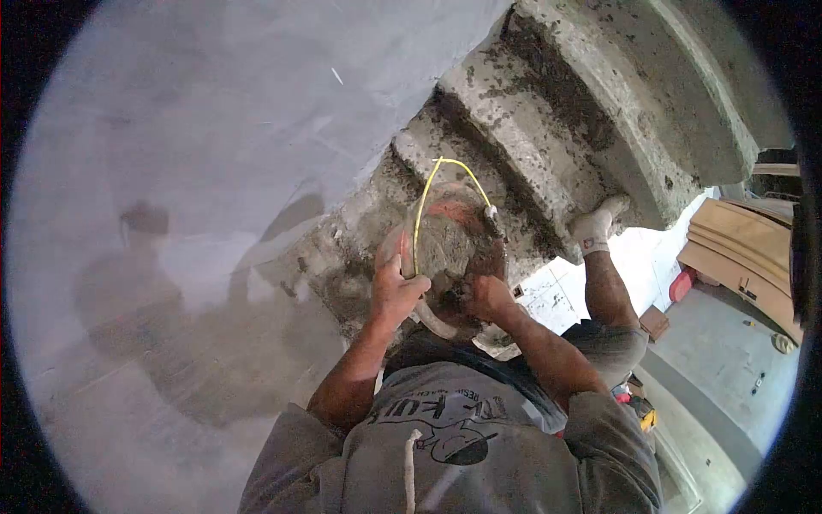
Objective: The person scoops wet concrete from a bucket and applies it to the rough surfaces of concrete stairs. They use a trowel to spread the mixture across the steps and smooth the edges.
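Note:
A round bucket [438, 322] with cement-stained, partly orange walls stands on the rough steps in front of my body. Grey, muddy material [445, 244] shows inside it. Its yellow wire handle [426, 190] arches up over the far side. My left hand [396, 289] is closed on the bucket's left rim, beside the lower end of the handle. Over the bucket's right side, my right hand [490, 298] is closed, its knuckles up; what it grips is dark and hard to make out.
Rough concrete stairs [548, 146] curve up to the right, with my socked foot [599, 224] on one. A grey plastered wall [214, 111] fills the left side. At the right are brown boards [741, 248], a red object [682, 284] and a brick-like block [654, 323].

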A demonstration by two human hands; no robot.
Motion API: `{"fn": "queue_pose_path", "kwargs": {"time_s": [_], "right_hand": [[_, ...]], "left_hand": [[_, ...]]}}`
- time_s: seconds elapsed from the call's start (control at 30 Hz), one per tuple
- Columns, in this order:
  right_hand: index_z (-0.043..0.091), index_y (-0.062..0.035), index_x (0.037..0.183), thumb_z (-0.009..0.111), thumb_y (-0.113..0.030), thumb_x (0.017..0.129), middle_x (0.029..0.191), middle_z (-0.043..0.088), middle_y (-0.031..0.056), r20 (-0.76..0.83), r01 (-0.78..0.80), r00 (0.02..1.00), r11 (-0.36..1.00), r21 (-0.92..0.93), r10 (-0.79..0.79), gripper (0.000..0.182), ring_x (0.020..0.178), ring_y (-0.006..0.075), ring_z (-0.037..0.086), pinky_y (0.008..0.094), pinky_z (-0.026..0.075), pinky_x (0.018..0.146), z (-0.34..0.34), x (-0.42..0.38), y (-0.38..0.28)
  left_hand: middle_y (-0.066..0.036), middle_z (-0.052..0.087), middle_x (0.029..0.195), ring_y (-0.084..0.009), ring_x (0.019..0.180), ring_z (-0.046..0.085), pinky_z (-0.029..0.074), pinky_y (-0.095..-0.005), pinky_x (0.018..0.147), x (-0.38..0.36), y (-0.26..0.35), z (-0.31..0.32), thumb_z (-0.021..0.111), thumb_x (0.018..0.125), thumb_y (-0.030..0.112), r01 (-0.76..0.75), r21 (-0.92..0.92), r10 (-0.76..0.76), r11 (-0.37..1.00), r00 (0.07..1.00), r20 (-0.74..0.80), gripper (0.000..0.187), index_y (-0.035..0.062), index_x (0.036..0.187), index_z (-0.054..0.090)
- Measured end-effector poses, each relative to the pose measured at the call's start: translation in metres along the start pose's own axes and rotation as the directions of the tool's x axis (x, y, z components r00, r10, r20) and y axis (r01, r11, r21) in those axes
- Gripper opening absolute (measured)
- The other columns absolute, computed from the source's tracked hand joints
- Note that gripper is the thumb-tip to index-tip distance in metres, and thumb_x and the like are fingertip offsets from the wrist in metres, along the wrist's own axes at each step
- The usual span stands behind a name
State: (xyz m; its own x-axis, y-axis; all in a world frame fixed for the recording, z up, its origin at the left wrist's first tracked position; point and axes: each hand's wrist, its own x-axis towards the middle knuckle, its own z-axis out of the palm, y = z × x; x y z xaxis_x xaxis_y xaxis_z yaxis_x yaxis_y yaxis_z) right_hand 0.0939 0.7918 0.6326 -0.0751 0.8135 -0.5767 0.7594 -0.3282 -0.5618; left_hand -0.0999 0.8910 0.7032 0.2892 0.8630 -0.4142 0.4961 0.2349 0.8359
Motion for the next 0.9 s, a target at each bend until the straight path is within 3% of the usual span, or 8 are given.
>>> {"fn": "queue_pose_path", "kwargs": {"time_s": [0.1,0.17,0.27,0.37,0.4,0.6,0.7,0.9], "right_hand": [[0.06,-0.0047,0.092,0.061,-0.026,0.072,0.079,0.062,0.022,-0.047,0.094,0.995,0.993,0.069,-0.091,0.03,0.077,0.0404,0.061,0.048,0.049,0.067,-0.018,-0.012,0.006],[0.059,-0.0053,0.094,0.062,-0.029,0.071,0.077,0.062,0.0224,-0.076,-0.008,0.997,1.0,0.022,0.01,0.033,0.075,0.0399,0.061,0.0476,0.049,0.066,-0.03,-0.014,0.01],[0.059,-0.006,0.091,0.06,-0.036,0.074,0.074,0.062,0.0206,-0.032,-0.149,0.989,0.977,-0.154,0.146,0.035,0.072,0.038,0.061,0.0472,0.049,0.064,-0.036,-0.001,0.038],[0.06,-0.0059,0.087,0.058,-0.041,0.078,0.074,0.062,0.02,-0.216,-0.102,0.973,0.988,-0.113,0.076,0.036,0.072,0.0375,0.062,0.0477,0.049,0.063,-0.051,-0.002,0.043],[0.06,-0.0059,0.089,0.058,-0.041,0.077,0.075,0.062,0.0204,-0.159,-0.125,0.982,0.984,-0.124,0.105,0.037,0.073,0.0378,0.061,0.0477,0.049,0.063,-0.056,-0.001,0.045],[0.061,-0.004,0.089,0.063,-0.03,0.069,0.077,0.062,0.0223,-0.158,-0.077,0.985,0.996,-0.046,0.069,0.032,0.076,0.0397,0.06,0.0467,0.049,0.068,-0.104,-0.008,0.052],[0.061,-0.005,0.092,0.062,-0.03,0.069,0.077,0.062,0.0206,-0.123,-0.089,0.989,0.995,-0.039,0.084,0.034,0.076,0.0396,0.06,0.0469,0.049,0.069,-0.117,-0.015,0.067],[0.062,-0.004,0.085,0.063,-0.03,0.069,0.076,0.062,0.0172,0.031,0.019,0.999,0.977,0.214,-0.026,0.031,0.07,0.031,0.061,0.0391,0.048,0.067,-0.135,-0.016,0.154]], "left_hand": [[-0.002,0.058,0.075,-0.0104,0.064,0.053,0.046,-0.0279,0.06,0.005,-0.007,0.0,0.064,0.069,0.006,0.042,0.056,-0.044,0.998,0.999,0.022,0.045,-0.0007,0.112,0.052],[-0.018,0.062,0.08,-0.0227,0.076,0.062,0.048,-0.036,0.068,0.001,0.002,-0.002,0.065,0.064,0.018,0.183,0.106,-0.186,0.977,0.982,0.028,0.051,-0.0129,0.102,0.052],[-0.019,0.064,0.083,-0.0231,0.078,0.062,0.048,-0.0361,0.07,0.001,0.041,-0.005,0.064,0.064,0.018,0.285,0.005,-0.284,0.959,0.956,0.067,0.061,-0.0122,0.115,0.047],[-0.017,0.063,0.084,-0.0216,0.08,0.062,0.048,-0.0355,0.07,0.009,0.004,0.003,0.063,0.066,0.014,0.033,0.026,-0.032,0.999,0.999,-0.037,0.067,-0.0088,0.125,0.042],[-0.016,0.061,0.097,-0.0185,0.079,0.06,0.049,-0.0337,0.069,0.011,0.002,0.001,0.062,0.068,0.011,0.255,0.152,-0.267,0.955,0.962,0.064,0.069,-0.0053,0.13,0.037],[-0.005,0.059,0.09,-0.0166,0.071,0.058,0.049,-0.0282,0.056,0.021,-0.041,0.026,0.065,0.07,0.01,0.294,-0.333,-0.292,0.896,0.955,0.057,0.056,0.0074,0.122,0.048],[-0.011,0.059,0.095,-0.0173,0.072,0.057,0.048,-0.0298,0.058,0.024,-0.055,0.022,0.065,0.063,0.008,0.366,-0.131,-0.367,0.922,0.93,0.016,0.064,-0.0024,0.123,0.046],[-0.007,0.059,0.08,-0.0176,0.07,0.058,0.047,-0.0327,0.06,0.033,-0.062,0.041,0.067,0.062,0.009,0.496,-0.229,-0.533,0.837,0.835,-0.138,0.047,-0.0028,0.105,0.055]]}}
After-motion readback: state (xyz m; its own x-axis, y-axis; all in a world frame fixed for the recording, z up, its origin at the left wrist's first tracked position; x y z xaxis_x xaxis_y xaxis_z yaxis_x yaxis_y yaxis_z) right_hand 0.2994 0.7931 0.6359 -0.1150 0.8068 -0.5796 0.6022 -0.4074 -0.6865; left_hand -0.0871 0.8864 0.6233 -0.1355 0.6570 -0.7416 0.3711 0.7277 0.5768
